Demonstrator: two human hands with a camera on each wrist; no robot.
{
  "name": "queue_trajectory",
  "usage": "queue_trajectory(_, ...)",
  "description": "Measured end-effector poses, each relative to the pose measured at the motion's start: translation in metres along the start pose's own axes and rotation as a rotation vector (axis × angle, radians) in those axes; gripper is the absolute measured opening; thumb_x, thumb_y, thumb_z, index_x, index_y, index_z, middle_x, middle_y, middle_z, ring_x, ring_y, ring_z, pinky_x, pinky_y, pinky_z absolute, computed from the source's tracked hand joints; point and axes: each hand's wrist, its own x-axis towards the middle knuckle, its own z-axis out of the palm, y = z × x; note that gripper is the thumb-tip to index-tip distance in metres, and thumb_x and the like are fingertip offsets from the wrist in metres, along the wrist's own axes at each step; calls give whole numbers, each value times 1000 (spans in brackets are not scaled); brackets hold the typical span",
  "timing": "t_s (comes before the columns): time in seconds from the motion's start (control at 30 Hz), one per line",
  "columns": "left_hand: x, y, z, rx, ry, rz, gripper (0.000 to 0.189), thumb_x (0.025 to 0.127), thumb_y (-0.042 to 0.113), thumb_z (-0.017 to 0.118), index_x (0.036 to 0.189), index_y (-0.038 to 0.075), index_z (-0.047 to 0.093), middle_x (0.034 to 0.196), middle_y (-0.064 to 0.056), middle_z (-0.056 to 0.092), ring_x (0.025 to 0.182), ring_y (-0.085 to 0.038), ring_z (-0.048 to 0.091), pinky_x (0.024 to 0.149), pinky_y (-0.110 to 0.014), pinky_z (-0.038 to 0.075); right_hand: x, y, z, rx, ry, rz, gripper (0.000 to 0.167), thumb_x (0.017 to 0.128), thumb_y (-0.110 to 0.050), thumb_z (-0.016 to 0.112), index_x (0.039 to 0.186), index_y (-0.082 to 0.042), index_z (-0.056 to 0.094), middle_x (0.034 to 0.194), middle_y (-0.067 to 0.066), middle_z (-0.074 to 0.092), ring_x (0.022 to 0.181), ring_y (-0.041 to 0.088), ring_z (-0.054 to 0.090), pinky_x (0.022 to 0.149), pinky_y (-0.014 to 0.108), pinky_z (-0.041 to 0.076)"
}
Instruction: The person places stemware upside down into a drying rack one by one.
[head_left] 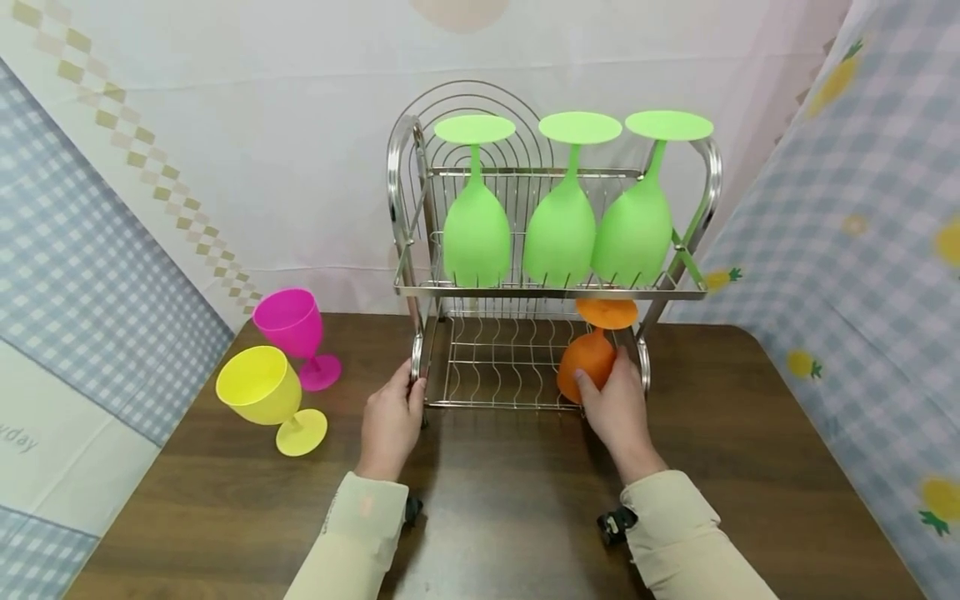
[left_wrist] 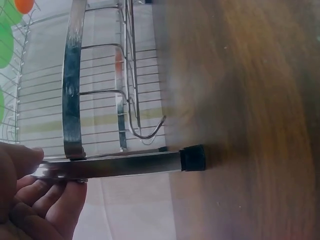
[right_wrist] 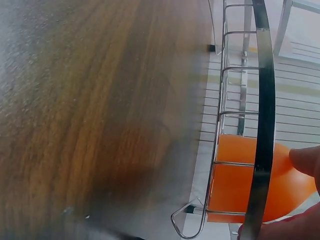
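While our left hand [head_left: 392,423] is gripping a shiny two-tier metal rack [head_left: 517,292], our right hand [head_left: 619,407] is pinching an orange plastic-looking goblet [head_left: 587,365]. We're holding it rim-down, lower tier [head_left: 498,406].

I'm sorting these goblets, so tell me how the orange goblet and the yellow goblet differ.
The orange goblet is upside down, foot uppermost; the yellow goblet stands upright, mouth up. The orange goblet is low in the dish rack, the yellow goblet on the table. The right hand holds the orange goblet; the yellow goblet is untouched. Both are stemmed, with a round foot.
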Motion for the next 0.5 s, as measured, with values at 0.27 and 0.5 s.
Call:
queue_trajectory(0.27,-3,0,-6,-102,57,-36,50,95,10,66,142,-2,53,129,-19,65,108,-37,68,91,-49,56,-14,1,-6,32,14,-27,85,98,-27,65,155,10,14,156,33,27,142,47,31,116,60,28)
queue_trajectory(0.5,-4,-20,-17,-207,156,-202,64,95,12,66,151,-3,39,149,-20,49,132,-36,52,109,-48,44,-35,1,-7,152,29,-28,85,97,-23,68,158,4,15,161,26,21,147,38,28,117,51,31)
